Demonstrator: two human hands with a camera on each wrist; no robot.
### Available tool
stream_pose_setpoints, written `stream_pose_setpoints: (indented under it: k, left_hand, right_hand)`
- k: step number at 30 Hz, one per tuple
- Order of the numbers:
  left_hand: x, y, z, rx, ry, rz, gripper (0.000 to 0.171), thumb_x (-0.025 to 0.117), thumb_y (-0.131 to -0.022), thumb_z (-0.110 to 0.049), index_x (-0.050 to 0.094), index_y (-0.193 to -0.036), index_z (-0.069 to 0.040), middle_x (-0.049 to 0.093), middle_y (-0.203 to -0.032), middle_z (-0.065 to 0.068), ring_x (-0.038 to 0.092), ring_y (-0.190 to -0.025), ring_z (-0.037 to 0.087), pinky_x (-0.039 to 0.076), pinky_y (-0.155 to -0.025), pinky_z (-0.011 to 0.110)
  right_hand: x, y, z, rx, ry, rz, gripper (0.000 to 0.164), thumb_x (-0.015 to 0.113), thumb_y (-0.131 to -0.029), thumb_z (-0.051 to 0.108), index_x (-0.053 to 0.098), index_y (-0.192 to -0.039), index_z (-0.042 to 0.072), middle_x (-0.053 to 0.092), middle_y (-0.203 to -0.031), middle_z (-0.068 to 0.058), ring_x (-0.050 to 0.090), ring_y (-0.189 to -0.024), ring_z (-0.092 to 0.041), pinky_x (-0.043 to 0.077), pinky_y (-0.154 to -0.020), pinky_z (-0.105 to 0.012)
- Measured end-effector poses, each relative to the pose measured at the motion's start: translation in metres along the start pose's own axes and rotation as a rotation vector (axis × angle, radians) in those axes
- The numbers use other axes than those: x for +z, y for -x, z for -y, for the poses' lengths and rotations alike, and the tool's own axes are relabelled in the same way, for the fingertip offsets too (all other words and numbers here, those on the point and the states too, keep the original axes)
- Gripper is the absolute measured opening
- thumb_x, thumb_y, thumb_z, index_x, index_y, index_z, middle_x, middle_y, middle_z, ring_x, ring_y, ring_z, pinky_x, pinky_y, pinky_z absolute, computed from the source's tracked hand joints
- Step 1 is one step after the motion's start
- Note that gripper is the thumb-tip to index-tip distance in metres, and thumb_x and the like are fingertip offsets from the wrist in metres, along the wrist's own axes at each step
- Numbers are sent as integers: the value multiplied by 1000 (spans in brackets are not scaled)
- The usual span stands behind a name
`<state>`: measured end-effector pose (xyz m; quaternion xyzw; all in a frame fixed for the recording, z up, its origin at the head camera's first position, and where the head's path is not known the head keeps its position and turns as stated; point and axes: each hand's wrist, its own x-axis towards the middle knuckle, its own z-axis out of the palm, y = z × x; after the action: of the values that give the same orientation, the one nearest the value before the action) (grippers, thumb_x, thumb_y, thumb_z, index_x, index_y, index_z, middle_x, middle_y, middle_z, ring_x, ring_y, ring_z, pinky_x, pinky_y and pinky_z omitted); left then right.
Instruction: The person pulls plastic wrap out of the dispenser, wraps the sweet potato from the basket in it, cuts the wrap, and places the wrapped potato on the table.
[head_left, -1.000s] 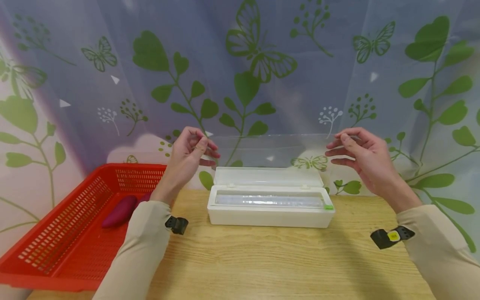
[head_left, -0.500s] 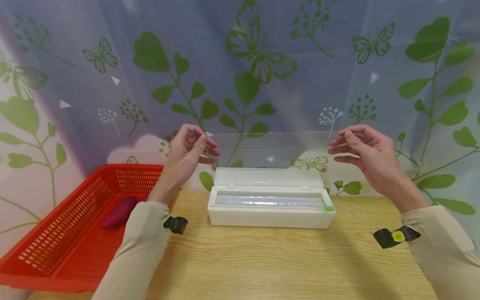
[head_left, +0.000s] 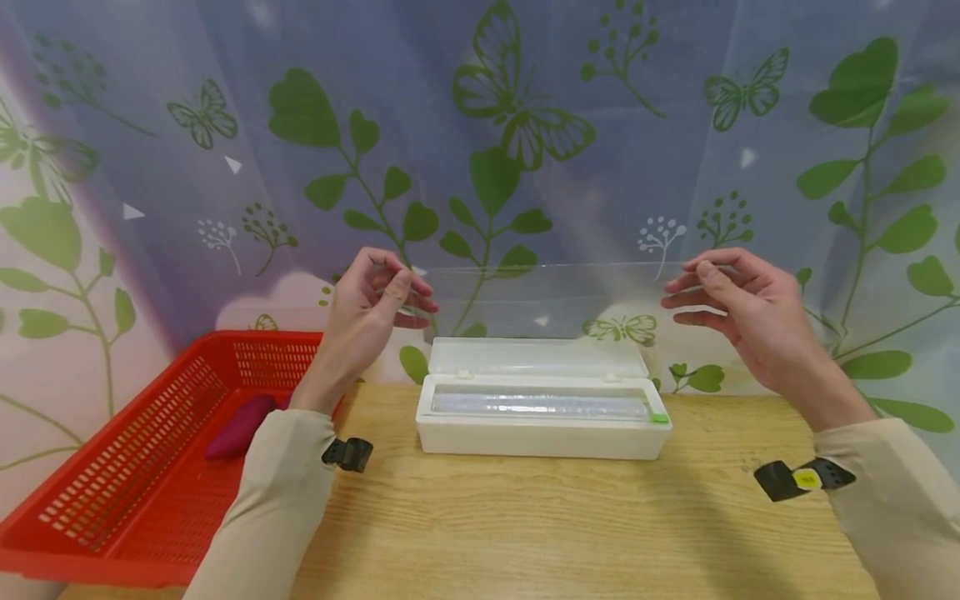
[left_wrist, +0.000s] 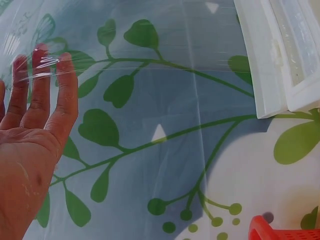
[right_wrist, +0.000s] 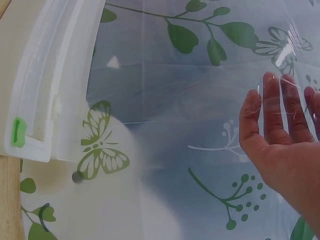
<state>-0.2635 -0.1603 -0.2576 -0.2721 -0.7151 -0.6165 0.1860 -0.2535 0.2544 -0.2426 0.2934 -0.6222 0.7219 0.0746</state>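
Note:
A clear sheet of cling film stretches between both hands above the white wrap box. My left hand pinches its left upper corner between thumb and index finger. On the other side, my right hand pinches the right corner the same way. The other fingers lie behind the film, which shines over the fingertips in the left wrist view and over those in the right wrist view. Below, the wrap box stands with its lid raised at the back. Inside lies the film roll.
A red plastic basket stands at the left, partly behind the left forearm. It holds a purple tapered vegetable. A green slider sits at the box's right end. The wooden table meets a patterned curtain behind.
My right hand has drifted right and the left hand slightly left, so the span of film between them is a little wider. The box stays in place.

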Motion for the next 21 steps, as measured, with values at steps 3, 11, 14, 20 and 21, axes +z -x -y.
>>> stream_pose_setpoints:
  k: [3,11,14,20,21]
  left_hand:
    - [0,1,-2,-2,9,4,4,51,-107,-13,47,-109,-12,70,-103,18,76,-85,21,64,-74,39]
    - [-2,11,-8,-9,17,30,7,53,-106,-12,46,-109,-13,71,-102,10,76,-88,25,64,-75,39]
    - [-3,17,-10,-17,30,38,7,53,-106,-11,46,-108,-12,72,-100,6,76,-88,24,64,-76,40]
    - [-4,29,-12,-32,51,56,7,53,-106,-11,46,-107,-11,72,-101,8,76,-89,21,64,-77,40]
    - [-4,31,-12,-32,55,60,7,53,-106,-10,46,-107,-11,72,-101,7,76,-89,21,64,-77,40]
  right_hand:
    - [0,1,2,-3,-10,9,17,54,-104,6,64,-117,-1,76,-105,-8,76,-95,-21,63,-81,-32]
    - [-1,10,5,-21,-20,45,18,49,-105,2,61,-118,-3,76,-107,-10,77,-97,-23,63,-82,-33]
    - [-1,16,5,-30,-22,63,20,46,-106,0,61,-119,-5,75,-107,-10,76,-98,-23,63,-83,-33]
    - [0,28,5,-49,-33,100,23,41,-106,-5,60,-119,-6,74,-107,-11,76,-99,-23,63,-83,-34]
    - [0,29,5,-51,-36,105,23,40,-106,-6,60,-119,-6,74,-108,-12,76,-99,-24,63,-83,-34]
